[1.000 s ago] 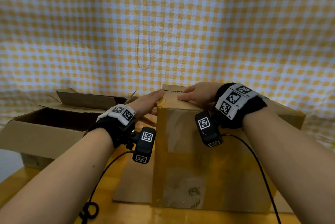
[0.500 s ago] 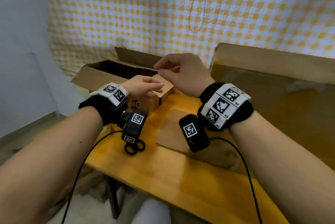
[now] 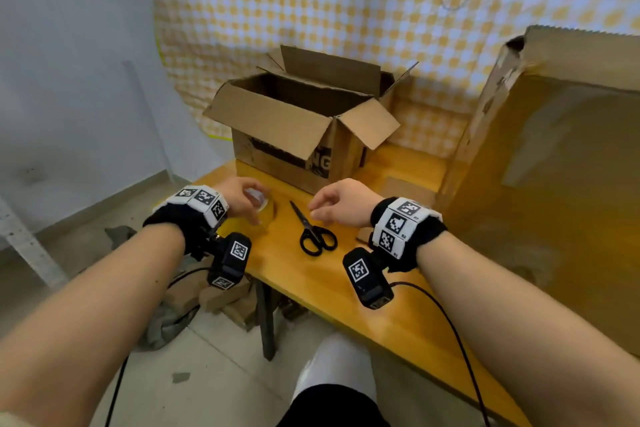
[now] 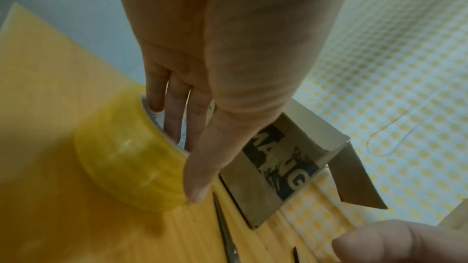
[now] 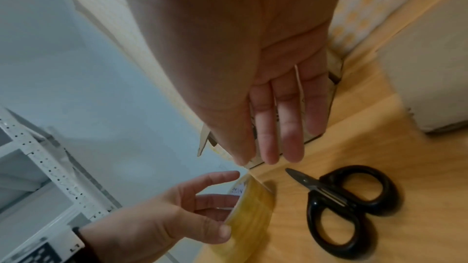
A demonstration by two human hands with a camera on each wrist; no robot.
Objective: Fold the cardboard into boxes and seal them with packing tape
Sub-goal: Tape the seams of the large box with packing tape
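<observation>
Left hand (image 3: 242, 200): at left centre of the head view, fingers inside the core of the tape roll (image 3: 265, 215), thumb on its outer band; it grips the roll.
Right hand (image 3: 341, 203): at centre of the head view, over the worktop, fingers loose and nearly straight, holding nothing.
Tape roll: translucent yellow with a white core, standing on edge on the worktop (image 3: 346, 288) close to its left edge.
Scissors (image 3: 313, 231): black handles, blades shut, flat on the worktop between the two hands, tips pointing to the small box.
Small box (image 3: 304, 129): upper centre of the head view, top flaps open, dark print on its near side, set on the far left corner of the worktop.
Big box (image 3: 561, 167): right of the head view, tall, brown, its top edge ragged.
Open room: a bare strip of worktop runs from the scissors down toward the lower right, in front of the big box.
Edges: the worktop's near-left edge runs diagonally under both wrists; floor (image 3: 207, 374) lies below it.
Backdrop: yellow-checked cloth (image 3: 346, 11) behind the boxes.
</observation>
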